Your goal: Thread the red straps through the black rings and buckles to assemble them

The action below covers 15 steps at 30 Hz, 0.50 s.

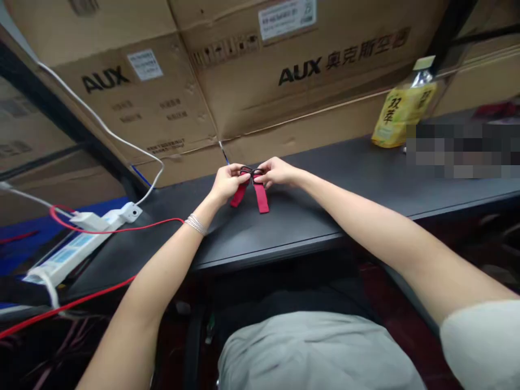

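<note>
Two red strips hang beneath my hands, joined at the top by thin dark loops that look like cord. The right-hand red strip comes down nearly straight over the black tabletop, while the left-hand red strip slants to the left. My left hand pinches the dark loops from the left, a silvery bracelet on its wrist. From the right, my right hand pinches the other side of the loops. The fingers of both hands are closed and close together; the exact crossing of the loops is too small to tell.
Cardboard boxes stand along the back edge. At the left lie a white power strip, a white cable and a red cable. A yellow-labelled bottle stands at the back right, beside a blurred patch.
</note>
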{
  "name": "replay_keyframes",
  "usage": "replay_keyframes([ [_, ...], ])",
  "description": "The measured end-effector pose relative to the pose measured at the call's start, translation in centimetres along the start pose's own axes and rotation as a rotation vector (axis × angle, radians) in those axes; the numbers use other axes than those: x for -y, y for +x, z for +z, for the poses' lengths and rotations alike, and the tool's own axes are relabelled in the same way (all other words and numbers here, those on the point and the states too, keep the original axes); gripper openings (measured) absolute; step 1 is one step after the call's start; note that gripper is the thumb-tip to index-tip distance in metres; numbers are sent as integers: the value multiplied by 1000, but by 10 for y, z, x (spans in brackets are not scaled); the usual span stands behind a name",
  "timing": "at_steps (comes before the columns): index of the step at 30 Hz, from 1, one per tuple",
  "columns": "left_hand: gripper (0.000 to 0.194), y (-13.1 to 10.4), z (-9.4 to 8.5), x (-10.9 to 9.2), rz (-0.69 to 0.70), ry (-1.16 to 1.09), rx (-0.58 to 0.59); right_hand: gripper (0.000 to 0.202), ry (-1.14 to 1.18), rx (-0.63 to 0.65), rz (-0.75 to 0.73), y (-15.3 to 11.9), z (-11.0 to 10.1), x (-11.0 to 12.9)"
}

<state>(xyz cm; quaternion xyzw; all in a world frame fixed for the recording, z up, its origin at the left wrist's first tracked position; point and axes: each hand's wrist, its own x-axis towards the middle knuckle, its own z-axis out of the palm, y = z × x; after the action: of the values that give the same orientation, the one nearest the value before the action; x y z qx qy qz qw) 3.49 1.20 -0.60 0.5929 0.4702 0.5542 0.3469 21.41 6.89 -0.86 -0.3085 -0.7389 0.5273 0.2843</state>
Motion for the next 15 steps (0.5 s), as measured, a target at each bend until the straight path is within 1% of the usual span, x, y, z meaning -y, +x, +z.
replay_keyframes([
  [6,25,2,0,2,53,-40,-19,2,42,-58,-67,4,-4,2],
  [9,27,4,0,3,58,-59,-37,2,18,-73,-82,3,-5,3],
  [15,29,2,2,1,73,-46,-27,12,16,-50,-90,3,-2,1],
])
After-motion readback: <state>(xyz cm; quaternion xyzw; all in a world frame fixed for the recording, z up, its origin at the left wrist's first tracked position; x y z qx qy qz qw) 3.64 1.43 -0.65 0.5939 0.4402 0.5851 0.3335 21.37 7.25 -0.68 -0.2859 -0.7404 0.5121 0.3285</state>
